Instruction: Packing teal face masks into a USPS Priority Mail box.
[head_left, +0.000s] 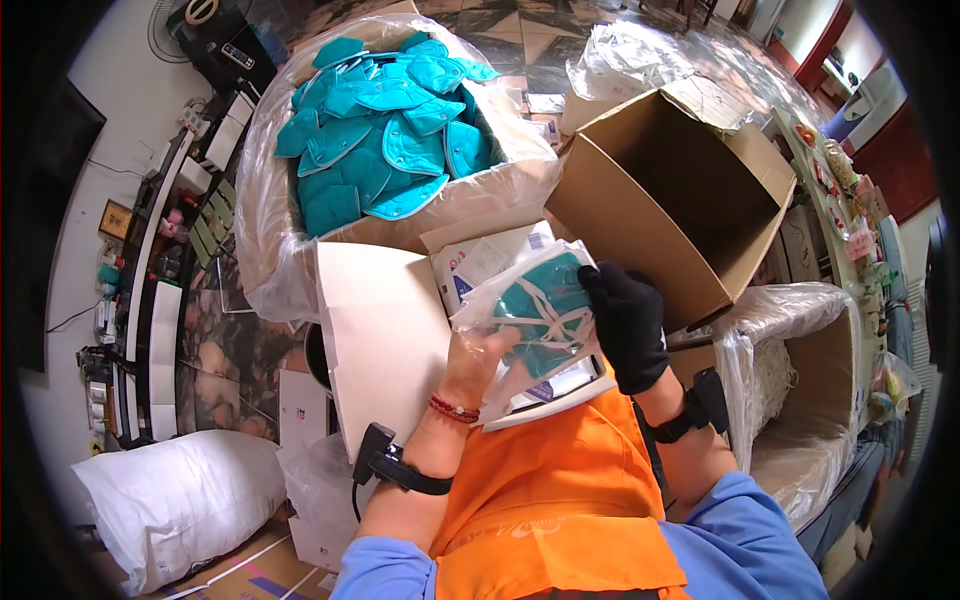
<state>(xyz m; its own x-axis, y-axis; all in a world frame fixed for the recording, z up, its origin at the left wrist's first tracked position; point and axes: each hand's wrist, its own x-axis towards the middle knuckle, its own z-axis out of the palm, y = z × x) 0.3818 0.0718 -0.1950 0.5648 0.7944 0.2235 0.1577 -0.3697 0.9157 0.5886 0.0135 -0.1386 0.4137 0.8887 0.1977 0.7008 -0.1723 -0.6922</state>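
Between my hands is a clear plastic bag with a folded teal fabric piece inside, white straps crossing over it. My right hand, in a black glove, pinches the bag's upper right edge. My bare left hand, a red bead bracelet at its wrist, grips the lower left side; clear film partly covers its fingers. Below the bag, an open white box holds printed packages. Its wide white flap spreads out to the left.
A plastic-lined carton heaped with teal snap-fastened fabric pieces stands ahead. An open brown carton tilts at right, above another lined carton. A stuffed white sack lies at lower left. Shelves line the left wall.
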